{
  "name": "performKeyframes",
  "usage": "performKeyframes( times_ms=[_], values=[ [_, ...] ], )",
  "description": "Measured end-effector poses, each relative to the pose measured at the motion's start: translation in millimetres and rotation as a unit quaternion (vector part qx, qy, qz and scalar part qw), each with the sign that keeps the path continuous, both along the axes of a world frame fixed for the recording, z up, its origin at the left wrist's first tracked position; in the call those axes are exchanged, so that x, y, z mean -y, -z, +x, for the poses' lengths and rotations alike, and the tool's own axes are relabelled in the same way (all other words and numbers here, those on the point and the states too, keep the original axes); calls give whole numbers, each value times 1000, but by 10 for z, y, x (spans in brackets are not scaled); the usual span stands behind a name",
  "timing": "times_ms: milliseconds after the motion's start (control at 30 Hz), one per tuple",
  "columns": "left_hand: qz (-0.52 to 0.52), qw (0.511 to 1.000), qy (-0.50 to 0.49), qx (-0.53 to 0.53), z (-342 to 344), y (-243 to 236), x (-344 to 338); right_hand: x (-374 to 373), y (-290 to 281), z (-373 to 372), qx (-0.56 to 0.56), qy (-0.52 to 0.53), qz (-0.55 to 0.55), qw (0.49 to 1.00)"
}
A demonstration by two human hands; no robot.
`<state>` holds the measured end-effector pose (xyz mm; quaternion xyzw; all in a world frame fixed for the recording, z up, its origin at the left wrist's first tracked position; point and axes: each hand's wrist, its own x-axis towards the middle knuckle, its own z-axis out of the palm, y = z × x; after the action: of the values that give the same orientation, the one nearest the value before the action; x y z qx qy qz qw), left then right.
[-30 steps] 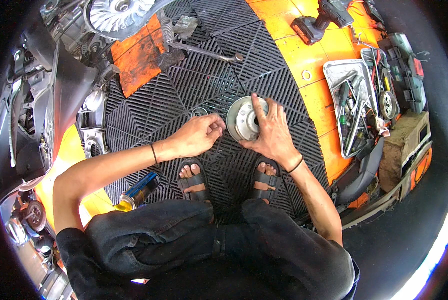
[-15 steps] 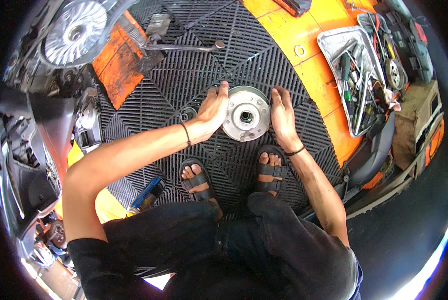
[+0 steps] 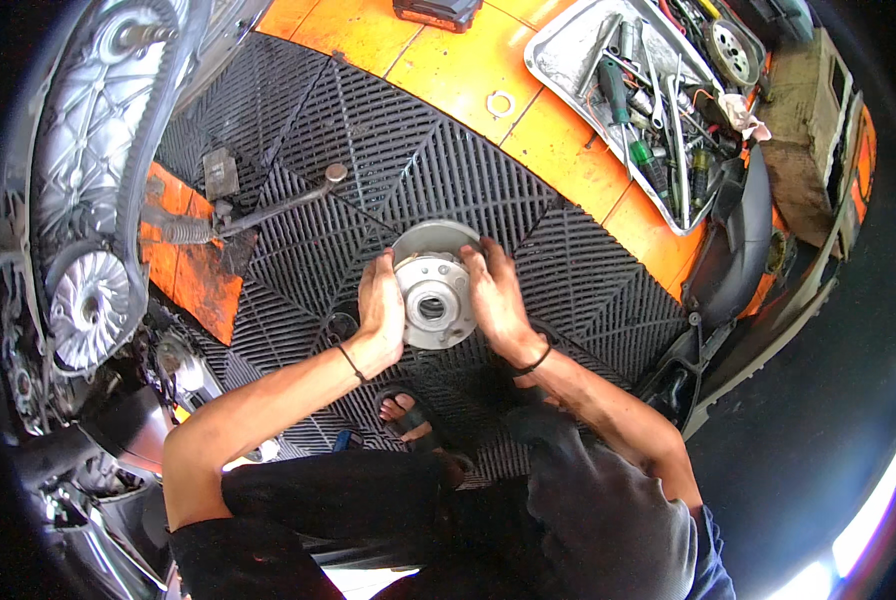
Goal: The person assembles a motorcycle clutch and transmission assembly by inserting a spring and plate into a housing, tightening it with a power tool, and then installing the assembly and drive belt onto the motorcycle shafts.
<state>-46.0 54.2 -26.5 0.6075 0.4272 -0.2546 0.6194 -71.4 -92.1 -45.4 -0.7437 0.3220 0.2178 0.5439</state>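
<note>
A round silver metal clutch assembly (image 3: 432,306) is held between my two hands in the middle of the head view. Its flat face shows a hub with a central hole and smaller holes around it. Behind its far side curves a wider grey drum (image 3: 436,238). My left hand (image 3: 380,305) is pressed along the left side, fingers pointing away from me. On the right side, my right hand (image 3: 498,298) is wrapped over the edge, its fingertips near the drum. Undersides of the parts are hidden.
Dark slatted matting (image 3: 408,150) lies beneath. At left stands an opened engine casing (image 3: 93,150) with a belt and a finned pulley (image 3: 90,308). A long-handled socket wrench (image 3: 283,205) lies ahead. Beyond sit a pale ring (image 3: 500,104) and a metal tray (image 3: 608,140) of tools.
My hands have closed in on the clutch assembly, and its face is now tilted with more of the drum showing behind. The view has turned, bringing the engine casing further in.
</note>
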Motion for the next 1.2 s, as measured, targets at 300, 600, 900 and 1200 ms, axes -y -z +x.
performKeyframes(
  times_ms=[300,600,900,1200],
  values=[
    [69,997,32,27,382,166,404,540,146,563,87,-107,-52,989],
    [191,968,162,-17,622,162,500,428,143,520,23,-49,-147,988],
    [319,929,169,84,536,439,516,316,433,413,153,20,-240,958],
    [314,922,210,80,610,413,475,302,571,410,152,12,-250,956]
  ],
)
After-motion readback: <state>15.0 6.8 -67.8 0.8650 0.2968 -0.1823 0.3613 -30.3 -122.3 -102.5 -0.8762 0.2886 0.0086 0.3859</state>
